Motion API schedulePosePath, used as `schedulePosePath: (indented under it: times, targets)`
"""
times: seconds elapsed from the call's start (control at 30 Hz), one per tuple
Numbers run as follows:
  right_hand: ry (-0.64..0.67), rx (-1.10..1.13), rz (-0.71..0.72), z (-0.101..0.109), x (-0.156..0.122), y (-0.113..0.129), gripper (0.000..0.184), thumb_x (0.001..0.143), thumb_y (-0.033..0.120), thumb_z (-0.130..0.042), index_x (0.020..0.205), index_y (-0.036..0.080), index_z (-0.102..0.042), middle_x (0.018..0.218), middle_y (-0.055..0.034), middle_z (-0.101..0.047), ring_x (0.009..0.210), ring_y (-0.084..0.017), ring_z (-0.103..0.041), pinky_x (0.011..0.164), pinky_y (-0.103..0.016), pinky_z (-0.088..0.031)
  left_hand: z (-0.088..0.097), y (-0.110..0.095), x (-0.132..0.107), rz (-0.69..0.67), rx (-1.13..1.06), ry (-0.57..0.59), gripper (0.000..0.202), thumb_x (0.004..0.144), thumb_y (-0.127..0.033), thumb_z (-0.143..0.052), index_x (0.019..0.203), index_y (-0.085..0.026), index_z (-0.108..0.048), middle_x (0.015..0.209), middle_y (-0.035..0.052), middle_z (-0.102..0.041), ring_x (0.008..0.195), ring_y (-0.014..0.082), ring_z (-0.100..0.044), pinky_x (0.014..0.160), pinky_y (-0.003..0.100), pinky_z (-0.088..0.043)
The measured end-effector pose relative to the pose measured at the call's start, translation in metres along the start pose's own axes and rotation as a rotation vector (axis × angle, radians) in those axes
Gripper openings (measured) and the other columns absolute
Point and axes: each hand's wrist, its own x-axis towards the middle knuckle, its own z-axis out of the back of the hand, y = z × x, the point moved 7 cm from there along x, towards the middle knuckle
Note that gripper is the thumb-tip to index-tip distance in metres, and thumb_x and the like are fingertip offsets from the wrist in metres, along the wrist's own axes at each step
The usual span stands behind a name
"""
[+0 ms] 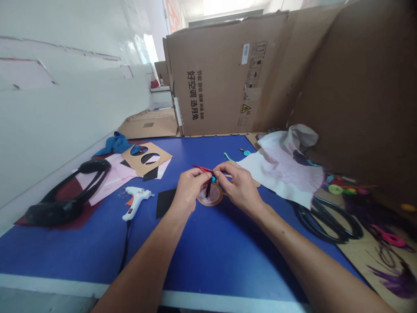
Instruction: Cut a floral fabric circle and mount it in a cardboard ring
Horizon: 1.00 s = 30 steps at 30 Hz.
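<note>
My left hand [188, 188] and my right hand [240, 184] meet over the middle of the blue table, both with fingers closed in a pinch. Between them they grip a thin red strip [202, 168], which points out to the left. A shiny blue bit [213, 178] shows just under the fingertips, and a tuft of dark strands [207, 190] hangs below. How these parts join is hidden by the fingers. Beneath the hands lies a round cardboard ring [210, 202] with a pale patterned centre. Black paper [165, 202] lies beside my left wrist.
On the left are a white glue gun [134, 201], a black strapped device [55, 213], pink paper [119, 171] and cardboard with round holes [143, 150]. White cloth [283, 161], black-handled scissors [329, 221] and purple strands [395, 276] lie right. A large carton [224, 87] stands behind.
</note>
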Motion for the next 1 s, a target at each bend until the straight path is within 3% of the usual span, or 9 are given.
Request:
schedulePosePath:
  times: [0.77, 0.9, 1.0]
  targets:
    - [-0.031, 0.004, 0.041, 0.002, 0.000, 0.007, 0.017, 0.104, 0.023, -0.060, 0.092, 0.023, -0.072, 0.095, -0.0049, -0.074, 0.091, -0.023, -0.069, 0.081, -0.035, -0.052, -0.001, -0.001, 0.003, -0.029, -0.024, 0.019, 0.018, 0.061, -0.029, -0.084, 0.073, -0.016, -0.078, 0.073, 0.0026, -0.070, 0.069, 0.0132, -0.061, 0.067, 0.025, -0.050]
    - [-0.103, 0.097, -0.082, 0.006, 0.001, -0.004, 0.016, 0.103, 0.033, -0.062, 0.098, 0.024, -0.074, 0.102, -0.0049, -0.076, 0.097, -0.024, -0.070, 0.083, -0.036, -0.053, 0.000, -0.003, 0.004, -0.058, -0.017, 0.023, 0.015, 0.065, -0.028, -0.082, 0.074, -0.017, -0.079, 0.070, 0.0019, -0.069, 0.061, 0.0108, -0.056, 0.057, 0.022, -0.042]
    - [-0.240, 0.215, -0.283, 0.014, 0.000, -0.024, 0.023, 0.098, 0.043, -0.067, 0.109, 0.023, -0.073, 0.108, -0.0065, -0.077, 0.101, -0.026, -0.071, 0.086, -0.039, -0.054, -0.002, -0.006, 0.003, -0.072, -0.068, 0.049, 0.016, 0.066, -0.028, -0.083, 0.076, -0.017, -0.079, 0.074, 0.0034, -0.072, 0.065, 0.0126, -0.061, 0.062, 0.024, -0.047]
